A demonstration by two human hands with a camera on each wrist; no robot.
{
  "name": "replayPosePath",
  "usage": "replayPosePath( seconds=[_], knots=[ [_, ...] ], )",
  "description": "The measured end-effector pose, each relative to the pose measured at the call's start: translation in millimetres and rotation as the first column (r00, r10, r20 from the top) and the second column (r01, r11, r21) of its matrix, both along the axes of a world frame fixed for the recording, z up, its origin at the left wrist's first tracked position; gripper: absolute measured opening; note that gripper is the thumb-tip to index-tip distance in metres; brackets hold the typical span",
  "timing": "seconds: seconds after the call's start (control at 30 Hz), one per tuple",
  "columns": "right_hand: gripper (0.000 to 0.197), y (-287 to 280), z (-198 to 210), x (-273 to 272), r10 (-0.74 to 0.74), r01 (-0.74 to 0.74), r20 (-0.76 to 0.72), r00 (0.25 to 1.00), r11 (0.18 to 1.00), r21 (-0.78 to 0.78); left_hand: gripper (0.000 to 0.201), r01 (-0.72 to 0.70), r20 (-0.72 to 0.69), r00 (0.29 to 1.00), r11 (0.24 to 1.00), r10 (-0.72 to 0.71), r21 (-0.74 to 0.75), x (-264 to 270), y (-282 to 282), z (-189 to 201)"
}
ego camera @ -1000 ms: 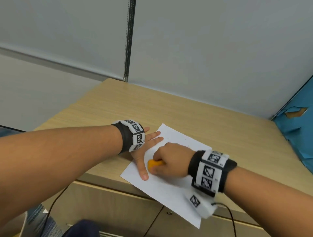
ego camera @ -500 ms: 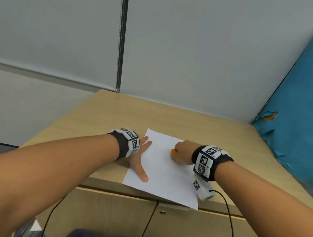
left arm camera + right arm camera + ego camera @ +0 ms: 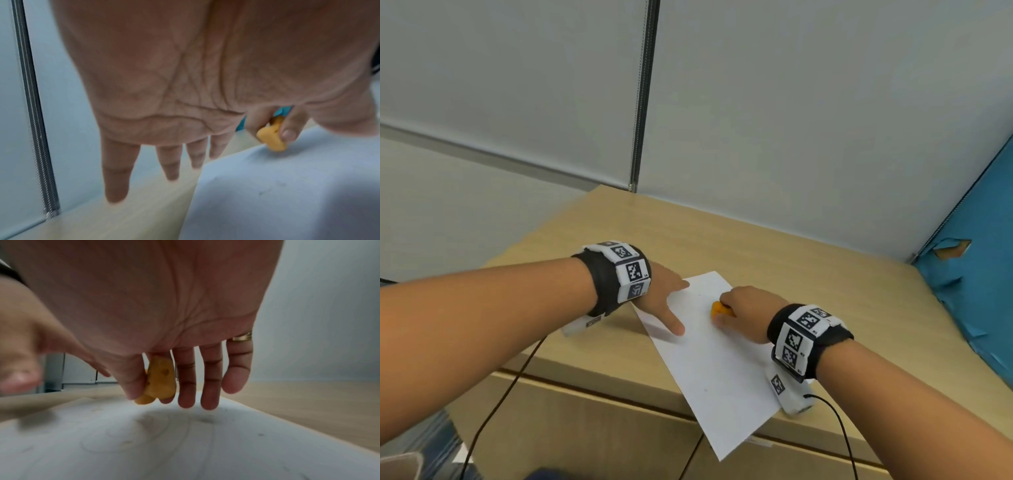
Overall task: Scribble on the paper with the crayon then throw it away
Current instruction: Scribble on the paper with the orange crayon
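Bare forearms, a marker band at each wrist

The left hand [image 3: 661, 294] and right hand [image 3: 748, 310] each wear a black wristband [image 3: 599, 277] ringed with white blocks printed with black square-pattern markers; a white camera unit [image 3: 789, 394] hangs under the right wrist, another under the left; a thin black cable [image 3: 839, 431] trails from each; a gold ring [image 3: 242, 337] sits on one finger of the right hand; no sleeves show.

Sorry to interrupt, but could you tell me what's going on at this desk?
A person is scribbling on a white sheet of paper lying on a wooden desk. The right hand pinches an orange crayon, tip at the sheet. The left hand lies flat, fingers spread, thumb on the paper. Faint marks show.
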State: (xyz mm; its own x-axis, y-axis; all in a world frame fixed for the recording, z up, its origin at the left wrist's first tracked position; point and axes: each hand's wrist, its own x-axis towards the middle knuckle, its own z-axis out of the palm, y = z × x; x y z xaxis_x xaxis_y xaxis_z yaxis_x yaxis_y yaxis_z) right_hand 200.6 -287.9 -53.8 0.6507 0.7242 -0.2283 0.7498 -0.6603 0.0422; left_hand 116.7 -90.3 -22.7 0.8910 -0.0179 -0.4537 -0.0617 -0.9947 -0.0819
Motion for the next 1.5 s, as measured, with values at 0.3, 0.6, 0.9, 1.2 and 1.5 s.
replayPosePath(
  seconds=[0.3,0.6,0.9,1.2,1.5],
  knots=[
    [0.038,45.7,-9.0,-19.0,0.091,-0.082,-0.12,0.989,0.994,0.078,0.135,0.01,-0.054,0.999,1.0,-0.009,0.009,33.2,20.6,-57.7],
    [0.029,65.2,5.1,-3.4,0.024,-0.025,-0.023,0.999,0.999,-0.039,0.133,0.001,-0.052,0.999,1.0,-0.001,0.011,35.1,22.6,-60.4],
    [0.036,63.9,3.7,24.1,-0.095,0.095,0.018,0.995,0.995,-0.015,0.138,-0.006,-0.053,0.999,1.0,0.007,0.003,31.3,21.0,-56.7],
    [0.039,56.8,7.1,17.7,-0.129,0.129,-0.024,0.991,0.992,-0.007,0.139,-0.024,-0.043,0.999,1.0,0.024,0.021,27.7,16.6,-53.2],
    [0.042,-1.5,26.3,-16.0,-0.14,0.132,-0.029,0.99,0.974,-0.186,0.134,-0.136,0.046,0.99,0.99,0.135,0.033,-4.3,-5.2,-49.4]
  ],
)
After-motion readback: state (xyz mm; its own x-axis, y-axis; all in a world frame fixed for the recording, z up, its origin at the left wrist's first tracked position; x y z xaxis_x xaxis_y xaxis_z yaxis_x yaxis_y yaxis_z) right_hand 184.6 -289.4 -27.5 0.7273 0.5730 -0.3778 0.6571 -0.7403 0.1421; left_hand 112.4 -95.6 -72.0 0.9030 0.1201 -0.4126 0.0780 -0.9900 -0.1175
